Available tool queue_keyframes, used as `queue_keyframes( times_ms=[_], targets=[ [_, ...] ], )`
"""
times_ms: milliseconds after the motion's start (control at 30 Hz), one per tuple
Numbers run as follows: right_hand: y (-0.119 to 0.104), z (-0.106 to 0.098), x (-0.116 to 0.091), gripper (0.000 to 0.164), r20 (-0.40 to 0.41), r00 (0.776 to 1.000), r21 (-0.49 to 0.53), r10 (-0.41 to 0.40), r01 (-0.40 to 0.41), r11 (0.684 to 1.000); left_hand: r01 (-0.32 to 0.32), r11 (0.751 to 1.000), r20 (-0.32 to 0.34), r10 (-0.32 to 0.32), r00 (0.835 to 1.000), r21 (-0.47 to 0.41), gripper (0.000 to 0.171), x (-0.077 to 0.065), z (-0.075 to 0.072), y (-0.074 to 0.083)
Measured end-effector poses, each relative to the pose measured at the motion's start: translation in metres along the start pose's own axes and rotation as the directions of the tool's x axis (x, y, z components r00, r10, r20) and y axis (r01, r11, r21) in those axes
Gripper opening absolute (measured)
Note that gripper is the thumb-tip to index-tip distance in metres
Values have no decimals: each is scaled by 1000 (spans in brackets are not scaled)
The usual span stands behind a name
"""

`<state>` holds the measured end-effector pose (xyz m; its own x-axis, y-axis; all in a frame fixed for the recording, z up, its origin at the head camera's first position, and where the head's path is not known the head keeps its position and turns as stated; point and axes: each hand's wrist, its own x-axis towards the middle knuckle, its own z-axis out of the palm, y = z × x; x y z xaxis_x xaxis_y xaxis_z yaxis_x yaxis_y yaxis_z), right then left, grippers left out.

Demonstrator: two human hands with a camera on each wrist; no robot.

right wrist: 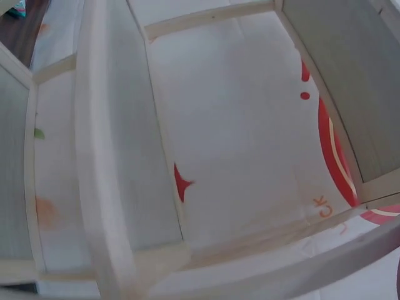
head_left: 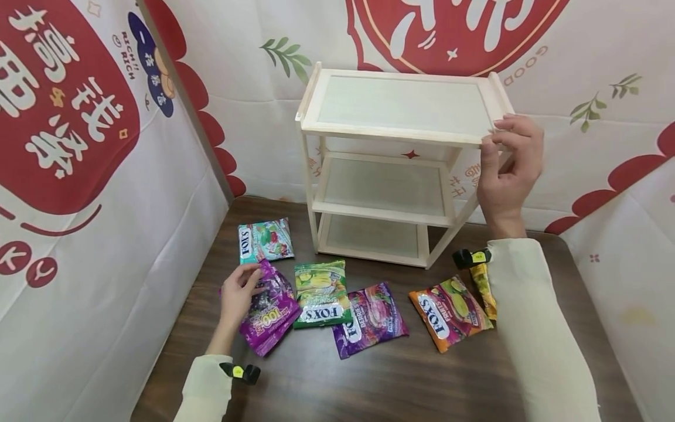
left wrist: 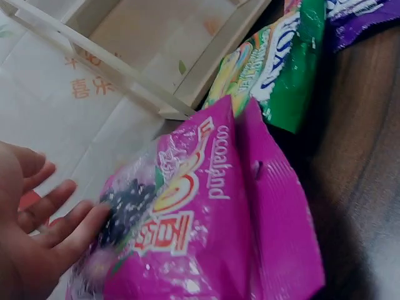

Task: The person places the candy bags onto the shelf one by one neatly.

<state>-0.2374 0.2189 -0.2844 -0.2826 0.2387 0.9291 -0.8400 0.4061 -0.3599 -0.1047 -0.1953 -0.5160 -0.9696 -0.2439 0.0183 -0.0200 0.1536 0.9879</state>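
Observation:
My left hand (head_left: 240, 292) is at a purple Cocoaland candy bag (head_left: 271, 310), which overlaps another purple bag beneath it. In the left wrist view its loosely extended fingers (left wrist: 75, 228) are against the grape picture on the bag (left wrist: 181, 206). My right hand (head_left: 511, 161) grips the front right corner of a pale wooden three-tier shelf (head_left: 395, 136), fingers over the top rail and thumb on the front. The right wrist view shows the shelf's slanted frame (right wrist: 100, 156) and panels close up; the hand itself is outside that view.
Beside the purple bags lie a teal Fox's bag (head_left: 266, 240), a green one (head_left: 320, 293) and a violet berries bag (head_left: 371, 319). An orange fruits bag (head_left: 450, 310) and a yellow bag (head_left: 484, 287) lie right. Printed cloth walls (head_left: 248, 105) surround the wooden table (head_left: 316, 381).

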Motion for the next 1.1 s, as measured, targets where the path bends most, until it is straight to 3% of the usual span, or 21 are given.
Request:
queue_keyframes(
  times_ms=[100,233,367,600,700,800,900,1100],
  targets=[
    [4,-2,-3,50,13,1000,-24,-9,9,1000,-58,992,-94,69,993,110,28,-8,-3,-7],
    [5,-4,-3,56,38,999,-52,-17,19,998,-139,952,-183,193,964,271,21,-15,-5,-14],
    [2,-3,-2,58,34,999,-22,-22,23,1000,-188,898,-203,286,936,399,19,-20,-6,-21],
    [4,-1,-1,55,30,999,-8,-35,35,999,-207,775,-210,400,892,597,24,-26,-1,-37],
    [6,-1,-3,54,37,999,-15,-36,36,999,-240,745,-207,453,867,622,26,-31,0,-44],
    [7,-1,-5,53,40,999,-20,-33,34,999,-258,731,-211,483,850,632,26,-35,0,-48],
    [7,-2,-4,54,35,999,-22,-30,31,999,-256,720,-205,485,850,645,28,-36,0,-49],
    [5,-3,-2,56,30,999,-13,-23,23,1000,-234,695,-177,466,867,680,32,-37,4,-47]
  ],
)
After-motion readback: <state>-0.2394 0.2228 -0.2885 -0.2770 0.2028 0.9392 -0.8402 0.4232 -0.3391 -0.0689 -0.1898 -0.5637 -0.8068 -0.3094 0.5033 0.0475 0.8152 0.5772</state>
